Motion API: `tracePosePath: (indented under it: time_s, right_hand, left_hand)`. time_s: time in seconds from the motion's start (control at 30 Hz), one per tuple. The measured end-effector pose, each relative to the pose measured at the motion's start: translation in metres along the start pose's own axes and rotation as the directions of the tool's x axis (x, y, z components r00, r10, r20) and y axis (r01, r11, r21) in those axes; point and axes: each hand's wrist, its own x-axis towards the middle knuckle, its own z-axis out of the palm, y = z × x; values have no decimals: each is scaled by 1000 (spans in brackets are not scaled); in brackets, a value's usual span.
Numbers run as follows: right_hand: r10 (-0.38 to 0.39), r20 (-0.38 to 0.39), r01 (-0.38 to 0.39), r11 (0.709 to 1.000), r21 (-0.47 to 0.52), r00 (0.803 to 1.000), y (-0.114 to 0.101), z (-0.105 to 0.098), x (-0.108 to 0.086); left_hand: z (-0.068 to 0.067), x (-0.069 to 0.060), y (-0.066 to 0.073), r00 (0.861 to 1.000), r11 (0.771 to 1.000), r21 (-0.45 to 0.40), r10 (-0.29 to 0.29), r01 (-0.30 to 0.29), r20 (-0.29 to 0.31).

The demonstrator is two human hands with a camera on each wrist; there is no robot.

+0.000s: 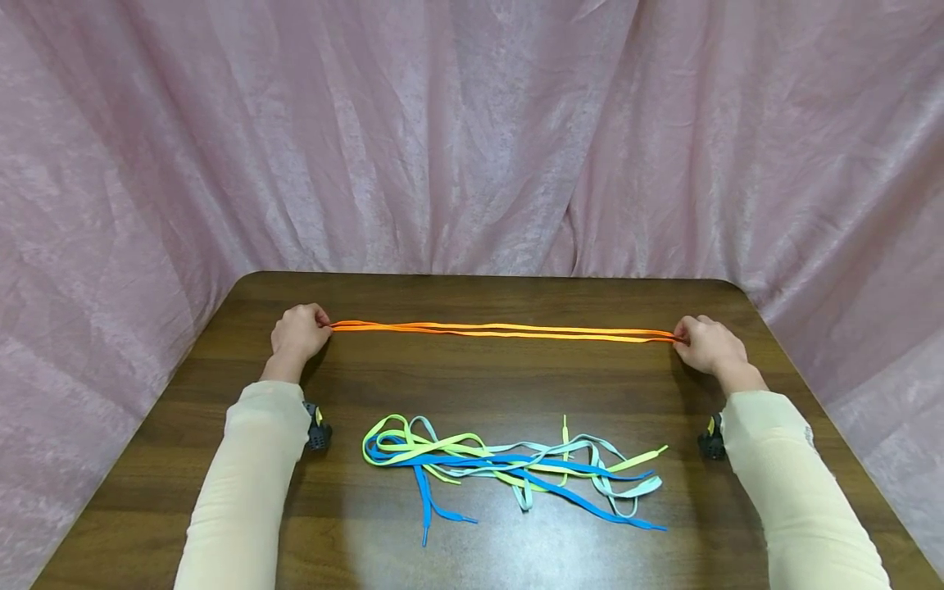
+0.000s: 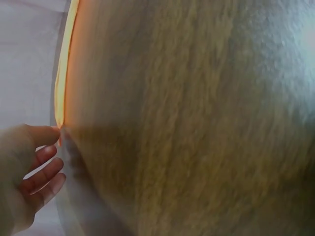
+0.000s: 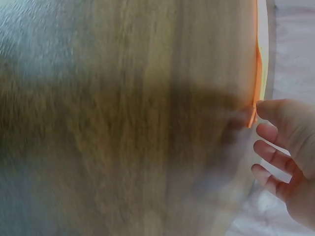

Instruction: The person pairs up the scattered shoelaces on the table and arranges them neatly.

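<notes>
An orange shoelace (image 1: 501,329), its strands lying side by side, stretches straight across the far part of the table. Its left end is pinched between thumb and finger of my left hand (image 1: 298,332). At the other end, my right hand (image 1: 710,342) pinches the lace. In the left wrist view the lace (image 2: 61,88) runs up from the thumb of my left hand (image 2: 29,172), whose other fingers are loosely bent. The right wrist view has short orange tips of the lace (image 3: 258,73) poking out below the thumb of my right hand (image 3: 290,152).
Nearer the front of the table (image 1: 354,377), a blue shoelace (image 1: 424,492), a yellow-green shoelace (image 1: 398,419) and a pale mint shoelace (image 1: 649,486) lie in a loose tangle. A pink curtain (image 1: 472,139) hangs behind the far table edge.
</notes>
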Motion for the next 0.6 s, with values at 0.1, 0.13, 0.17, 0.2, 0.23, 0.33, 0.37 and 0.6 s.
tracePosePath:
  time_s: [0.1, 0.13, 0.17, 0.2, 0.23, 0.33, 0.37, 0.6]
  right_hand:
    - [-6, 1, 6, 1000, -6, 1000, 0, -3, -1]
    - [-10, -3, 10, 1000, -9, 1000, 0, -4, -2]
    - [-13, -4, 13, 1000, -11, 1000, -1, -5, -2]
    - [-17, -1, 17, 1000, -10, 1000, -1, -6, -3]
    - [-22, -3, 22, 1000, -14, 1000, -2, -7, -3]
    - [-39, -5, 39, 999, -22, 999, -4, -9, -4]
    - [-45, -2, 45, 999, -25, 999, -5, -10, -5]
    - [-131, -8, 130, 990, -50, 991, -15, -17, -11]
  left_hand:
    - [-5, -1, 2, 999, 999, 5, 36, -36, -4]
    - [-6, -1, 3, 999, 999, 8, 48, -48, -6]
    - [-8, -1, 4, 998, 998, 12, 62, -61, -8]
    - [-9, -1, 5, 997, 997, 15, 74, -73, -10]
    - [-11, -1, 6, 996, 996, 18, 85, -84, -11]
    - [-15, 0, 10, 994, 993, 30, 113, -113, -8]
    - [-16, 1, 10, 992, 992, 34, 123, -123, -7]
    - [-24, -3, 19, 981, 981, 53, 184, -188, 68]
